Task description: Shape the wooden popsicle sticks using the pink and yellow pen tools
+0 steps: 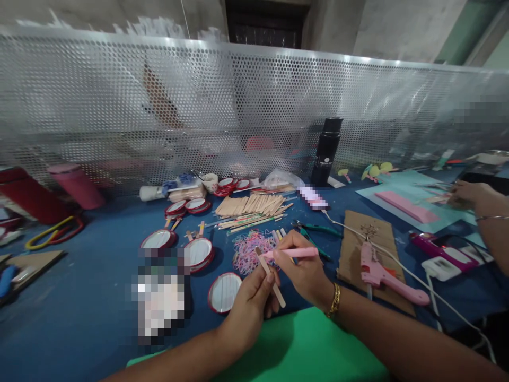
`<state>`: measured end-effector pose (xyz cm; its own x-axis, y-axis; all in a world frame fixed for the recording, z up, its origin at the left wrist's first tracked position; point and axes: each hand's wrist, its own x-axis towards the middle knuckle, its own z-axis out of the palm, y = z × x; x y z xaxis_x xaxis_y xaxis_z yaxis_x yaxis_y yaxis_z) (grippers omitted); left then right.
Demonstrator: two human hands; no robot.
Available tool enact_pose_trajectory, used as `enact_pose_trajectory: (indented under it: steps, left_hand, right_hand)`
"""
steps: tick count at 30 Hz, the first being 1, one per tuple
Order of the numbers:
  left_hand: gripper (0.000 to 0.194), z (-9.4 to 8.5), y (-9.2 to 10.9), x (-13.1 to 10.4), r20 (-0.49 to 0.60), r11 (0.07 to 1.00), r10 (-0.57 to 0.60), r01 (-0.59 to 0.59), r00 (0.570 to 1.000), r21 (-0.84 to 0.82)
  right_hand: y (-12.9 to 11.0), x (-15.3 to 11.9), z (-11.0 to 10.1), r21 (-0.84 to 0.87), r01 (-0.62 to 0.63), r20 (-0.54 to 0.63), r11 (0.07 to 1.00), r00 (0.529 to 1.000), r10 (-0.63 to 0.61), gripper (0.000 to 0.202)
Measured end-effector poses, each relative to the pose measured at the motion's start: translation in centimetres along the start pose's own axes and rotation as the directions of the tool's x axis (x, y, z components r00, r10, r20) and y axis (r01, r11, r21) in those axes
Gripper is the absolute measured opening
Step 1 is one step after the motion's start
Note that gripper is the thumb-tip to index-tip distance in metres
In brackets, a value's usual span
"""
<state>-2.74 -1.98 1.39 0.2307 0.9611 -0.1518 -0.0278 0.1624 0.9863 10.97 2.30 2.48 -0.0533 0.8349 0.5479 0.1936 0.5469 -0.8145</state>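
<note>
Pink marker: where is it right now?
Near the centre of the head view, the pink marker is in the right hand, its tip at the brown end of the wooden stick in the left hand.

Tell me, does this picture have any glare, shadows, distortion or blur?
Head view: glare streaks the perforated panel, whose top edge bows; head view: the red tumbler looks tilted, perhaps stretched by a wide lens; head view: soft shadow lies on the green surface; head view: coarse pixel blocks mask an item left of the fairly clear wooden stick.
</note>
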Motion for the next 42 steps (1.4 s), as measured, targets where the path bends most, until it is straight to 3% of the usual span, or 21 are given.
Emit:
enact_pose_trajectory:
  steps: [4,11,19,26,32,38,42]
  left_hand:
    - [0.049,0.0,-0.06,0.03,-0.001,1.0,0.005,-0.005,1.0,0.0]
    - [0.046,0.05,-0.21,-0.14,-0.017,1.0,0.002,-0.002,1.0,-0.019]
    - [0.047,0.05,-0.1,-0.01,-0.008,1.0,0.005,-0.005,1.0,-0.019]
    - [0.048,0.1,-0.25,-0.2,-0.006,1.0,0.02,-0.02,1.0,-0.004]
    - [0.046,0.07,-0.18,-0.19,0.002,1.0,0.012,-0.012,1.0,-0.01]
    - [0.046,0.13,-0.12,-0.16,-0.006,1.0,0.014,-0.014,1.0,0.01]
    - [0.048,0.08,-0.44,-0.01,-0.003,1.0,0.017,-0.017,1.0,-0.004]
  right_hand:
    - [-0.07,0.01,0.09,0.0,0.038,0.026,0.999,0.999,-0.037,0.016]
    - [0.47,0.13,-0.15,-0.038,-0.003,-0.02,0.999,1.0,0.002,0.016]
    - [0.03,-0.04,0.08,0.0,0.023,0.034,1.0,0.999,-0.023,0.015]
    - [0.17,0.03,-0.32,-0.051,0.015,-0.016,0.999,1.0,-0.016,0.016]
    - [-0.08,-0.07,-0.08,-0.007,0.051,0.032,0.999,0.998,-0.051,0.016]
    - [0.37,0.05,-0.21,-0.044,0.019,-0.022,0.999,1.0,-0.02,0.015]
    - [-0.16,-0.11,-0.03,0.012,0.03,0.032,0.999,0.999,-0.03,0.017]
